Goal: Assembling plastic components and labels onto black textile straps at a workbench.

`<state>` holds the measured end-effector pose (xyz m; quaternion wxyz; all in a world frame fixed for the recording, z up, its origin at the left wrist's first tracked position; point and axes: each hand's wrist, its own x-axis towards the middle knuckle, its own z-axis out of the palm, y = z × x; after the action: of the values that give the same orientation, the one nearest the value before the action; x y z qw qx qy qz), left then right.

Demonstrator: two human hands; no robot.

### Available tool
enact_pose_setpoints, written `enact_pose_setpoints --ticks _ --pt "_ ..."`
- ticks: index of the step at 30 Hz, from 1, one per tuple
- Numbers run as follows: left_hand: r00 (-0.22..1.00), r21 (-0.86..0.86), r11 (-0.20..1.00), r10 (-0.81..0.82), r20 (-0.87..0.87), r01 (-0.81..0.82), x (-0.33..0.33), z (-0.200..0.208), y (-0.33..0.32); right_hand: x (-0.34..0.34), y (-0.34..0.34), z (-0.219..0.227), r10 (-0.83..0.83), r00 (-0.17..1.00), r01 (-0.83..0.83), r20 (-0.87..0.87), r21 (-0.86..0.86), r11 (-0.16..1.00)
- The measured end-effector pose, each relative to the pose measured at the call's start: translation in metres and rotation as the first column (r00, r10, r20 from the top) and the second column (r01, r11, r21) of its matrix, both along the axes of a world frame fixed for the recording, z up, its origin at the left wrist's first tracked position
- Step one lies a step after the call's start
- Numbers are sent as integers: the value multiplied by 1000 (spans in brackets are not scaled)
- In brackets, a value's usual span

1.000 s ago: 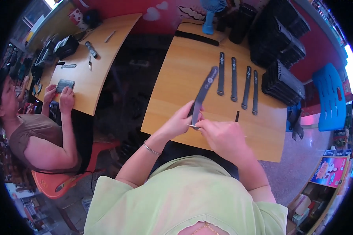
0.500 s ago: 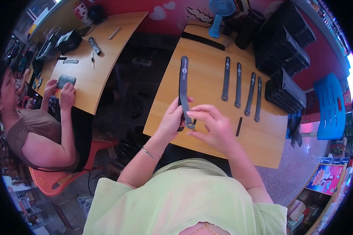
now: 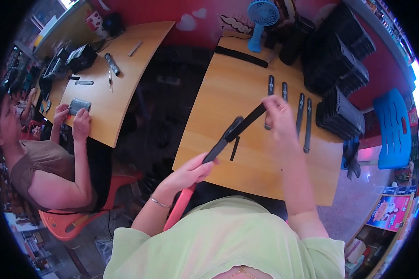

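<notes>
A black strap (image 3: 214, 152) stretches diagonally between my two hands above the table's near part. My left hand (image 3: 193, 171) grips its lower end, fingers wrapped round it. The upper end narrows to a darker band (image 3: 251, 120), which my right hand (image 3: 278, 111) pinches and draws out; that hand is slightly blurred. Where band and wider strap meet, a dark loop or fold shows, its exact form unclear. A short black strip (image 3: 235, 149) lies on the table just below. Several similar grey-black straps (image 3: 308, 125) lie side by side, one partly behind my right hand.
At the table's back stand a blue fan (image 3: 256, 39), a long black strip (image 3: 241, 56) and a dark cylinder (image 3: 297, 41). Black stacked goods (image 3: 340, 114) line its right edge, near a blue chair (image 3: 392, 130). Leftward, a co-worker handles a dark flat piece (image 3: 80, 106) at another table (image 3: 132, 69).
The strap has swung from upright to a slant. My right hand has moved up and right, pulling its dark band out, while my left hand has lowered and shifted left.
</notes>
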<state>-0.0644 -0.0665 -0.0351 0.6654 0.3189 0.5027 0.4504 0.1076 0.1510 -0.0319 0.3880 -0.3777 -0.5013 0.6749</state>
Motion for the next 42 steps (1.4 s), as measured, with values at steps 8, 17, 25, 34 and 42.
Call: enact_pose_setpoints --ticks 8,17,25,34,42 --pt "989 -100 990 -92 112 104 -52 7 -46 -7 89 42 -208 978 191 4 378 906" --pt "820 -90 955 290 493 -284 -55 -37 -53 -22 35 52 -247 941 -40 231 800 599" --pt "645 -33 881 371 668 -472 -20 -46 -3 -2 -13 -56 -283 710 -505 645 746 434" --pt "722 1 782 575 385 -623 -1 -51 -15 11 -6 -52 -314 661 -520 681 718 462" --pt "691 183 667 707 154 -723 12 -56 -42 81 -44 -4 -362 887 -84 287 870 486"
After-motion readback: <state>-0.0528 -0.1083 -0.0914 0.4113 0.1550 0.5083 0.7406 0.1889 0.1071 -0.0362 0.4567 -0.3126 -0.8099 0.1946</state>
